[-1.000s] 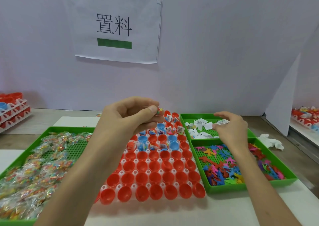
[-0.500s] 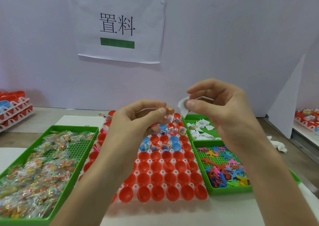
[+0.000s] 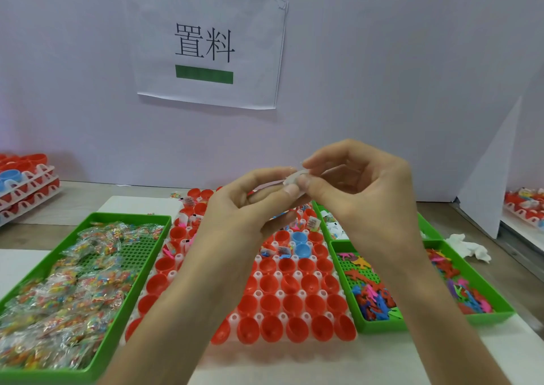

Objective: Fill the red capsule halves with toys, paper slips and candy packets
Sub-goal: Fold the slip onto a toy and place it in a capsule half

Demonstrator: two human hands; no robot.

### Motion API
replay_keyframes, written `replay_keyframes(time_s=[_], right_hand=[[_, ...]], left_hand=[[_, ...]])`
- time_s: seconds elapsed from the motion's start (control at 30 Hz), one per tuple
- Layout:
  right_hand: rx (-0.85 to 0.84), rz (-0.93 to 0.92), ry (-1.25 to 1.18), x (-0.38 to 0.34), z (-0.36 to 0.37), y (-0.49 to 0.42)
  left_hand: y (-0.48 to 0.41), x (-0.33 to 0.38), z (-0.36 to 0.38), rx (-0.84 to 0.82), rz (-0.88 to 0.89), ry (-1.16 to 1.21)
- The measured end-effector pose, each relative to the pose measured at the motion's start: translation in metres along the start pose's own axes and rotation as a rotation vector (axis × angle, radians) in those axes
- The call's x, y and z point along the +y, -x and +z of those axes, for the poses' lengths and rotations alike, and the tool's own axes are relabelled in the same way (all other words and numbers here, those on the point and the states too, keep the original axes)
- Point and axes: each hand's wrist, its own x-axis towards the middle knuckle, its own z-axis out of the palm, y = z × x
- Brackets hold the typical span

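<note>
— Paper slip (image 3: pixel 294 176)? Raised above red capsule halves (image 3: pixel 290 284), pinched between left hand (image 3: pixel 244 205) and right hand (image 3: pixel 362 196), both curled.
— Mostly hidden inside that pinch; long axis and pointing impossible to tell.

Both hands — left (image 3: pixel 238 205), right (image 3: pixel 359 196) — pinch one white paper slip (image 3: pixel 293 178) above red capsule halves (image 3: pixel 290 284).

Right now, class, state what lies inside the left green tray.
Clear candy packets fill the left green tray, leaving its perforated floor bare toward the far right. Whatever lies beneath the pile is covered.
</note>
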Motion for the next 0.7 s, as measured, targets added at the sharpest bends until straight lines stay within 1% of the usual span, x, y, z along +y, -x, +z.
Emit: replay_keyframes(time_s=[0.1,0.23,0.3,0.33,0.4,0.47,0.5,0.6,0.7], right_hand=[[-0.012,-0.006,0.051,0.001,0.001,-0.001],[-0.077,0.037,0.057,0.007,-0.012,-0.009],[-0.09,0.084,0.109,0.016,-0.029,-0.016],[-0.11,0.131,0.176,0.023,-0.039,-0.02],[-0.235,0.268,0.399,0.043,-0.06,-0.024],[-0.438,0.433,0.602,0.066,-0.077,-0.024],[-0.527,0.505,0.665,0.078,-0.081,-0.022],[-0.699,0.688,0.699,0.108,-0.085,-0.015],[-0.843,0.812,0.68,0.123,-0.078,-0.009]], left_hand=[[-0.001,-0.002,-0.002,0.058,0.013,-0.015],[-0.003,-0.003,-0.004,0.115,0.037,-0.016],[-0.003,-0.002,-0.005,0.13,0.038,-0.04],[-0.003,-0.001,-0.005,0.13,0.036,-0.056],[-0.003,0.0,-0.006,0.122,0.037,-0.076],[-0.003,0.0,-0.005,0.106,0.039,-0.087],[-0.003,0.0,-0.005,0.098,0.037,-0.09],[-0.003,-0.002,-0.004,0.089,0.033,-0.082],[-0.003,-0.002,-0.005,0.088,0.04,-0.069]])
